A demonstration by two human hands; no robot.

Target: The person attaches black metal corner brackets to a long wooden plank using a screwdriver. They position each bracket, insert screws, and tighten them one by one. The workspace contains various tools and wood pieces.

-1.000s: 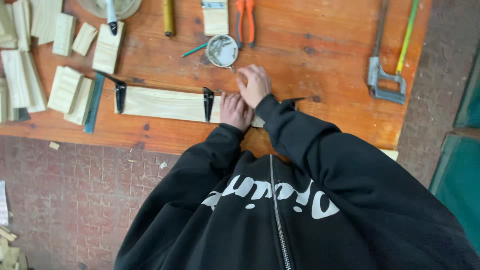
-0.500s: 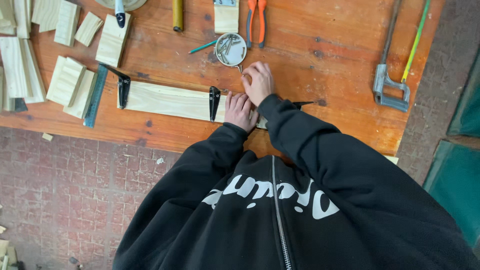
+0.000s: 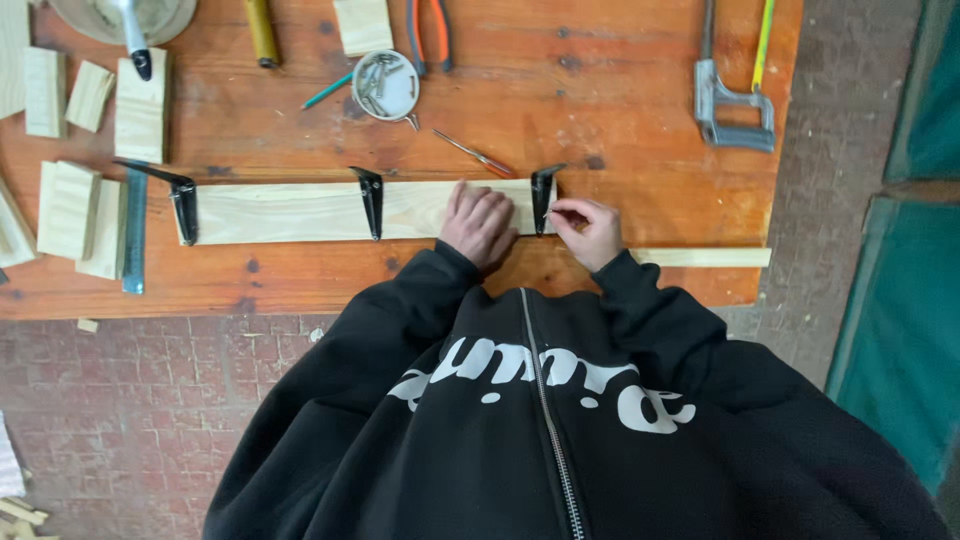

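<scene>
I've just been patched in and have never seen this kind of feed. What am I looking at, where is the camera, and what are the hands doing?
There is no machine here: a person in a black zip hoodie works bare-handed, and a camera on their head looks straight down. The orange wooden workbench carries a pale wooden board fitted with three black hooks. The left hand lies flat on the board. The right hand pinches something thin, perhaps a screw, at the rightmost hook. Nearby lie a small screwdriver, a round tin of screws, orange-handled pliers, wood offcuts and a metal clamp.
</scene>
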